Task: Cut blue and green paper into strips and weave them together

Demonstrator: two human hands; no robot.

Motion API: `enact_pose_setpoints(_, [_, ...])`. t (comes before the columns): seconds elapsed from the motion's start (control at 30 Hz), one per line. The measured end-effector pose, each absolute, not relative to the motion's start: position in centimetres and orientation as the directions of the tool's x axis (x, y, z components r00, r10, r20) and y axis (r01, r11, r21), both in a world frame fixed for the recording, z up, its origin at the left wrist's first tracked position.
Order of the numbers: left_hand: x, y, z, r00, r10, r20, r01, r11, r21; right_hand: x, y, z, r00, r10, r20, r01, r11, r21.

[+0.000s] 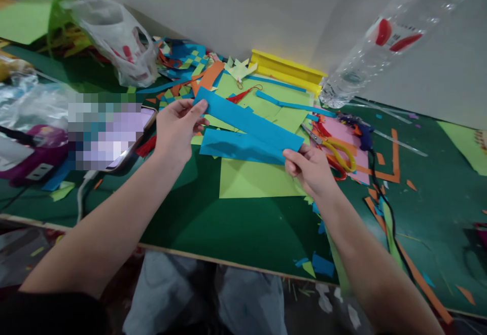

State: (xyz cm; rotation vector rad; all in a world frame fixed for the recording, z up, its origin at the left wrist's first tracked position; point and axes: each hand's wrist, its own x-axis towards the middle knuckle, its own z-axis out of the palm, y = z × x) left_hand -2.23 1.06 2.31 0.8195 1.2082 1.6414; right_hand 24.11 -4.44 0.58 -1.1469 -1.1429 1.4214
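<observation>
Thumb and fingertips of the left hand (175, 129) are closed in a pinch on the upper left end of the blue strip (251, 122). The right hand (310, 166) grips the lower right end between thumb and curled fingers. There a second blue band (236, 148) meets the first. Whether that is the same strip folded back or a separate piece, I cannot tell.

Held by its ends, the strip is stretched flat on a slant just above the table. That hold looks chosen to show its whole length and keep it off the clutter.

Right beneath lies a lime sheet (254, 180) on the green mat (247, 233). Scissors (340, 155) with yellow handles rest just beside the right hand on a pink sheet (344, 132), within easy reach. A phone (114, 132) sits near the left wrist, screen lit.

Farther out, paper scraps litter the mat. A woven patch (192, 59) and a yellow box (285, 69) lie back by the wall, and a plastic bag (114, 36) slumps at the far left. A clear bottle (380, 36) looms at upper right.
</observation>
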Motion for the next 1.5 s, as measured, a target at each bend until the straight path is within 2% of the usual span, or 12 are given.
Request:
enact_pose_setpoints(0.1, [-2.5,1.5,2.0,-0.421,0.906,0.040,-0.257,-0.162,0.953,24.3,-4.1,0.8,-0.053,0.994,-0.095,-0.168,-0.103,-0.980])
enact_pose_setpoints(0.23, [-2.9,1.9,1.4,-0.515,0.849,0.121,-0.203,-0.259,0.944,24.2,-4.3,1.1,-0.041,0.991,-0.128,-0.108,-0.132,-0.985])
enact_pose_setpoints(0.37, [-3.2,2.0,1.2,-0.576,0.711,0.404,0.033,-0.473,0.880,24.1,-4.4,1.3,-0.036,0.973,-0.226,0.010,-0.226,-0.974])
enact_pose_setpoints(0.5, [-3.1,1.2,1.7,-0.371,0.492,0.787,0.374,-0.697,0.612,24.0,-4.7,1.5,-0.086,0.950,-0.299,0.229,-0.273,-0.934])
enact_pose_setpoints(0.6, [-2.4,0.1,2.0,-0.070,0.475,0.877,0.507,-0.741,0.441,23.6,-5.2,1.6,-0.172,0.937,-0.304,0.486,-0.188,-0.853])
enact_pose_setpoints(0.67, [-1.6,-0.6,1.9,0.212,0.523,0.826,0.591,-0.741,0.318,23.3,-5.5,1.6,-0.177,0.962,-0.209,0.687,-0.031,-0.726])
enact_pose_setpoints(0.77, [-0.3,-1.5,1.3,0.631,0.591,0.502,0.576,-0.791,0.207,23.1,-5.6,1.6,-0.102,0.993,0.056,0.893,0.116,-0.434])
enact_pose_setpoints(0.87, [0.6,-1.8,0.5,0.784,0.477,0.398,0.480,-0.872,0.098,23.6,-5.4,2.0,-0.061,0.976,0.211,0.924,0.135,-0.358])
enact_pose_setpoints(1.0, [0.8,-1.4,-0.3,0.876,0.379,0.296,0.388,-0.921,0.030,25.5,-5.5,4.2,-0.011,0.924,0.381,0.927,0.153,-0.343])
enact_pose_setpoints(1.2, [0.1,-0.8,-0.6,0.902,0.360,0.240,0.353,-0.933,0.072,30.8,-6.4,7.2,0.204,0.894,0.399,0.877,0.014,-0.481])
enact_pose_setpoints(1.33, [-0.2,-0.7,-0.5,0.892,0.388,0.231,0.368,-0.921,0.127,34.1,-5.4,4.3,0.239,0.926,0.293,0.942,-0.148,-0.301])
enact_pose_setpoints(1.5, [0.1,-0.7,-0.3,0.881,0.413,0.230,0.388,-0.910,0.148,36.0,-4.0,0.3,-0.010,0.965,0.262,0.988,0.050,-0.146])
